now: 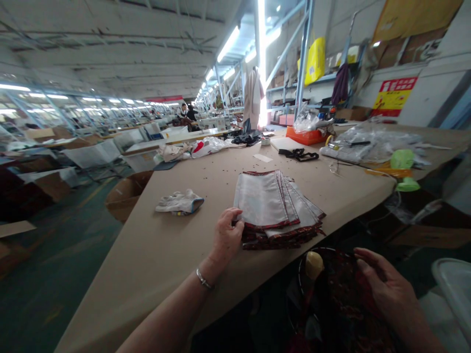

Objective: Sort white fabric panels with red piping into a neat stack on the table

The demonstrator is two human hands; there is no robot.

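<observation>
At the left front corner of a stack of pale-backed fabric pieces (261, 198) with dark red edges, my left hand (228, 233) has its thumb and fingers closed on the top piece. The stack lies slightly fanned on the tan table. Below the table's edge at the right, my right hand (386, 282) grips a dark red patterned fabric (353, 294). Beside that fabric are a thin rounded rim and a pale yellow, rounded object (314, 265) whose kind I cannot make out. The lower right is dim.
A white work glove (179, 202) lies left of the stack on the table (176, 260). Farther back are black straps (298, 155), an orange bin (305, 136) and plastic bags (371, 142). A cardboard box (127, 196) stands beside the table's left edge.
</observation>
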